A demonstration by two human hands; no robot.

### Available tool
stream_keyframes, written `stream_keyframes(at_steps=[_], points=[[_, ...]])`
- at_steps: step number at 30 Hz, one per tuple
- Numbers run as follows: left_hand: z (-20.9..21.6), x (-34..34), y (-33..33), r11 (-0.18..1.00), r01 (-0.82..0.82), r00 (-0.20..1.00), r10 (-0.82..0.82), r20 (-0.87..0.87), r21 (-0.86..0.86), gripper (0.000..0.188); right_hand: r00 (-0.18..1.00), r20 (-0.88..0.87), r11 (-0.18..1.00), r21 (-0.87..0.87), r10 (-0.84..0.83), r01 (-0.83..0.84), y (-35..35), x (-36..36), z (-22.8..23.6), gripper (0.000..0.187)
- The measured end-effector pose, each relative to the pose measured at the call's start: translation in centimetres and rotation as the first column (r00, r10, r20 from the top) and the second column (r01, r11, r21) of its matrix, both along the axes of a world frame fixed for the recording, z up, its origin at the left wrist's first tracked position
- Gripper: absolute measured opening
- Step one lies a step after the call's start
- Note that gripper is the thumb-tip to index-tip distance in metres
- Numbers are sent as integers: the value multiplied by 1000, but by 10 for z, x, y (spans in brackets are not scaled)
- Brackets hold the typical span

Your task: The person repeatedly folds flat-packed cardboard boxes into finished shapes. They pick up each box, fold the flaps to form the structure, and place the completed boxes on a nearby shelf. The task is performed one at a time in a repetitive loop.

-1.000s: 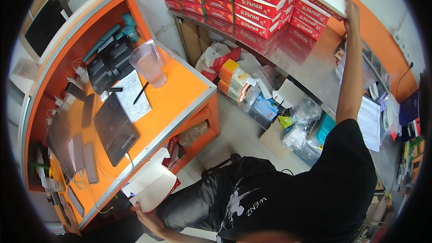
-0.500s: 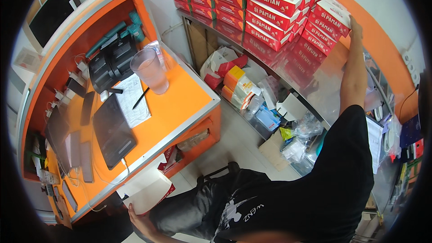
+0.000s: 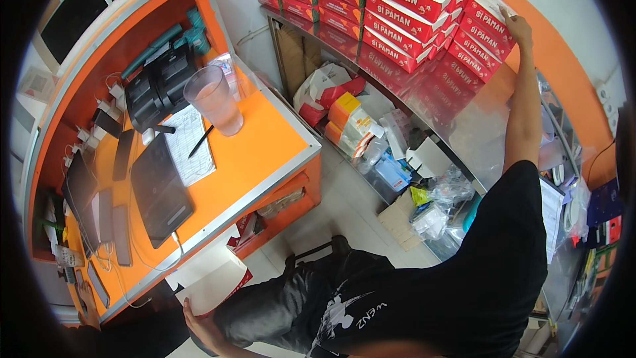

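Note:
My left hand (image 3: 201,327), low on the left, grips the edge of an open cardboard box (image 3: 213,284), white inside with red on its outer side. The box is tilted over my dark-trousered leg, beside the orange desk. My right arm stretches to the far right, where my right hand (image 3: 521,29) rests at the top corner of a stack of flat red-and-white boxes (image 3: 478,43). Its fingers look extended over the top box, not wrapped round it. More red-and-white boxes (image 3: 404,16) stand in piles just left of that stack.
An orange desk (image 3: 265,136) on the left carries a plastic cup (image 3: 215,101), a laptop (image 3: 161,193) and a black printer (image 3: 159,89). Another person's hand (image 3: 86,301) is at the desk's near-left end. Packaging (image 3: 397,172) crowds the shelf under the metal counter (image 3: 457,129).
My right hand has shifted from the side of the right stack onto its top corner. My left hand keeps hold of the open box, with little movement.

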State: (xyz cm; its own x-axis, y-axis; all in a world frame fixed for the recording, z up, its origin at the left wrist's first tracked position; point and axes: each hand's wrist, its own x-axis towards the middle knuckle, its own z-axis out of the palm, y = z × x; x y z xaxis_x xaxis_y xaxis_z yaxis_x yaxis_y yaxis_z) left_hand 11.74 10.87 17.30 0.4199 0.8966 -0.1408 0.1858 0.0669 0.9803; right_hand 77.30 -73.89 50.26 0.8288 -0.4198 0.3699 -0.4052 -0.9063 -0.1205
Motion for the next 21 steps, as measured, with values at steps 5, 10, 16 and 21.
stream_keyframes(at_steps=[5, 10, 16, 21], points=[[-1, -1, 2, 999, 27, 1000, -27, 4, -25, 55, 982, -185, 955, -285, 24, -77, 7, -9, -6, 82], [-1, -6, 4, 999, 35, 999, -35, 6, -8, 54, 999, -43, 943, -334, -15, -1, 30, -19, -26, 87], [1, -2, 1, 1000, 17, 1000, -17, 7, -12, 53, 986, 168, 879, -473, 13, 69, 5, -11, -49, 88], [2, -5, 0, 999, 37, 999, -37, -15, 17, 54, 983, 177, 845, -532, 43, 58, 16, -13, -44, 89]])
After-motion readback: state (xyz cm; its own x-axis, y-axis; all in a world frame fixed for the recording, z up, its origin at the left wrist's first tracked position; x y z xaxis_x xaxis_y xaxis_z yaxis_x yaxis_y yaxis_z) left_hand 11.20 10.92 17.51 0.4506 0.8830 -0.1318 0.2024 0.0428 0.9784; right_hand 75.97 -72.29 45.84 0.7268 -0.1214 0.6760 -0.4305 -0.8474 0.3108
